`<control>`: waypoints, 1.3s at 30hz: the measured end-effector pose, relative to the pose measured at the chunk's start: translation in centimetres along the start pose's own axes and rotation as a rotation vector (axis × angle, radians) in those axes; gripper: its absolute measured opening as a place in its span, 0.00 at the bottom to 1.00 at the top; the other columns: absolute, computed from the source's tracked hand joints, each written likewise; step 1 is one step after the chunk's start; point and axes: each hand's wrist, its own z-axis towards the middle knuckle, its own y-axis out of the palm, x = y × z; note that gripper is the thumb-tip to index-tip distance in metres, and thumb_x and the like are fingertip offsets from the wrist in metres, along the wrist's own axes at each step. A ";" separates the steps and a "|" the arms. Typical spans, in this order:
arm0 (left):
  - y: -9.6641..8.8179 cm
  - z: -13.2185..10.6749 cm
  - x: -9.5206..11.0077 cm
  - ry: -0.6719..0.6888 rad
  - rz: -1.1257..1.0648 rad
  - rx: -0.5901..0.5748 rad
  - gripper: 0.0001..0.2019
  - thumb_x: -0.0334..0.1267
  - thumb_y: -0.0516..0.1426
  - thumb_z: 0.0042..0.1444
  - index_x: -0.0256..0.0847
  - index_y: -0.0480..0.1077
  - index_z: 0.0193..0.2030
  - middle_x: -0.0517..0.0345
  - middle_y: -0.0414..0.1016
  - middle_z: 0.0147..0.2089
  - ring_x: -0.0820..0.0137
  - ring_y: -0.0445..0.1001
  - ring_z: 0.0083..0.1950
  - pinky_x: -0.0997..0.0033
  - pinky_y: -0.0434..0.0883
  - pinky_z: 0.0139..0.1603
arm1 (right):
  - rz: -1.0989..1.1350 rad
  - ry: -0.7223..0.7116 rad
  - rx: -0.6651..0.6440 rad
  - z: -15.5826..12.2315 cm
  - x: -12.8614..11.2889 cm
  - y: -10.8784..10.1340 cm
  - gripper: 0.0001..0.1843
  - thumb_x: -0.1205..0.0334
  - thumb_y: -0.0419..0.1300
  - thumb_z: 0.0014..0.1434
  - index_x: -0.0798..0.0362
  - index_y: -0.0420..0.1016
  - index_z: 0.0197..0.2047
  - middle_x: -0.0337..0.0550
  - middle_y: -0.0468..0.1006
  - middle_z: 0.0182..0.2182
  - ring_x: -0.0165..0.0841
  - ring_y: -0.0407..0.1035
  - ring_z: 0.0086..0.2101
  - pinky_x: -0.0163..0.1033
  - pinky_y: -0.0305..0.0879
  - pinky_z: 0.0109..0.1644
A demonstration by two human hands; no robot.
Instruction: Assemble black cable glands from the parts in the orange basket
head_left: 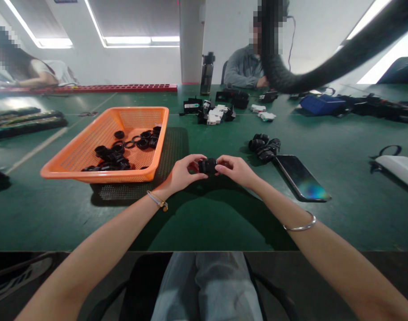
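Note:
Both hands meet over the green table [224,223], a little above its surface. My left hand [183,173] pinches the left end of a small black plastic fitting [207,166], fingers curled round it. My right hand [235,169] grips the same fitting's right end with thumb and fingertips. To the left stands an orange mesh basket [90,151] holding several black rings and fittings [118,154]. A small pile of black fittings [264,147] lies just beyond my right hand.
A dark phone [302,177] lies right of my right hand. Farther back are black and white parts [214,113], a dark bottle [207,73], a blue case [320,104] and a seated person [244,67]. Another person [30,73] sits far left. A white object [399,167] lies at the right edge.

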 end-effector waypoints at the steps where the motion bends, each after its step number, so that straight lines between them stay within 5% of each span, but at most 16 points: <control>1: 0.0 0.0 0.0 0.004 -0.001 0.000 0.24 0.33 0.67 0.40 0.38 0.70 0.47 0.57 0.75 0.38 0.72 0.73 0.36 0.70 0.72 0.41 | -0.010 -0.003 -0.006 0.0 0.0 0.0 0.13 0.52 0.56 0.54 0.54 0.70 0.30 0.41 0.77 0.24 0.33 0.68 0.26 0.37 0.60 0.31; 15: 0.0 0.0 0.4 0.019 0.004 -0.011 0.22 0.32 0.67 0.40 0.38 0.71 0.46 0.57 0.75 0.39 0.73 0.73 0.36 0.70 0.72 0.41 | -0.071 -0.041 -0.029 0.0 0.0 -0.1 0.27 0.48 0.42 0.62 0.52 0.68 0.21 0.42 0.74 0.21 0.33 0.66 0.25 0.38 0.59 0.33; 21: 0.0 0.1 0.3 -0.037 -0.006 0.017 0.23 0.34 0.66 0.41 0.37 0.70 0.46 0.57 0.75 0.36 0.71 0.73 0.35 0.69 0.72 0.41 | -0.072 -0.112 0.131 -0.1 -0.3 -0.8 0.15 0.50 0.54 0.56 0.53 0.71 0.36 0.44 0.76 0.32 0.36 0.69 0.32 0.38 0.60 0.32; 25: 0.0 0.2 0.2 -0.063 -0.041 0.016 0.23 0.35 0.66 0.42 0.37 0.70 0.47 0.56 0.76 0.37 0.71 0.74 0.36 0.68 0.72 0.42 | -0.053 -0.257 0.164 -0.3 -0.5 -1.0 0.19 0.55 0.63 0.49 0.52 0.71 0.44 0.46 0.75 0.40 0.36 0.68 0.37 0.36 0.62 0.32; 31: 0.0 0.2 -0.1 -0.057 -0.087 0.005 0.23 0.36 0.66 0.41 0.37 0.70 0.47 0.55 0.76 0.39 0.70 0.74 0.37 0.68 0.72 0.43 | -0.090 -0.304 0.127 -0.3 -0.1 -0.7 0.19 0.63 0.64 0.47 0.51 0.72 0.45 0.44 0.77 0.38 0.35 0.69 0.36 0.37 0.62 0.32; 39: 0.0 0.1 -0.1 -0.049 -0.087 0.005 0.23 0.36 0.66 0.41 0.37 0.70 0.47 0.55 0.76 0.38 0.70 0.74 0.37 0.68 0.72 0.42 | -0.094 -0.224 0.116 -0.3 -0.2 -0.8 0.20 0.57 0.65 0.48 0.52 0.74 0.46 0.45 0.79 0.36 0.35 0.70 0.34 0.38 0.63 0.33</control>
